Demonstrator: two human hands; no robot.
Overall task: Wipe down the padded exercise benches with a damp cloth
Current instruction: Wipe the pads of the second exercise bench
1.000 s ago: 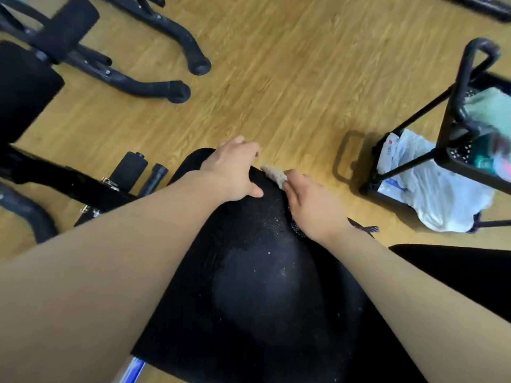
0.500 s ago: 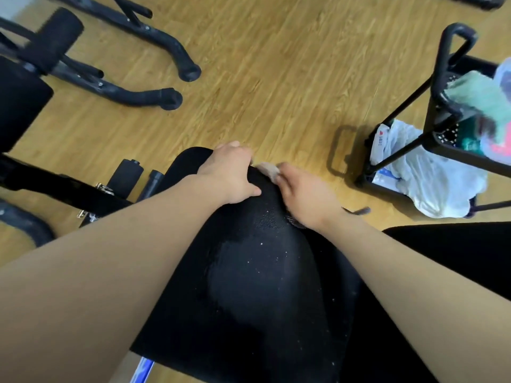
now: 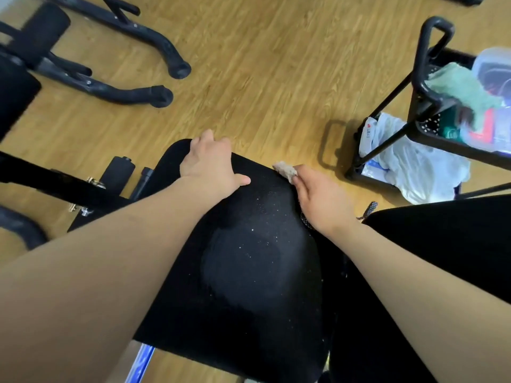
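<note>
The wooden floor (image 3: 262, 64) fills the upper half of the view. On it, from the centre down to 6 o'clock, stands the padded bench (image 3: 249, 286), black, with a duller patch in its middle that looks damp and many small white specks from the middle up to its 1 o'clock corner. At 10 o'clock are the black tube legs of another machine (image 3: 110, 89), well apart from the bench. At 2 to 3 o'clock stands a black cart (image 3: 423, 64) with a green towel (image 3: 464, 87) on top and a white bag (image 3: 409, 167) below.

The left hand (image 3: 211, 164) lies on the far end of the bench at 12 o'clock. Its fingers bend over the edge and its thumb lies flat on the top, so it holds the bench steady. The right hand (image 3: 323, 200) is at the 1 o'clock corner and its fingers are closed round the cloth (image 3: 284, 170). Only a small grey end of the cloth comes out past the fingers, just at the edge of the bench.

I judge that the step in hand is wiping the far end and right edge of this bench. The specks are not yet removed. The next move probably calls for a firm stroke of the cloth from the 1 o'clock corner back toward 6 o'clock over the specks, with the left hand bracing or lifted out of the way.
</note>
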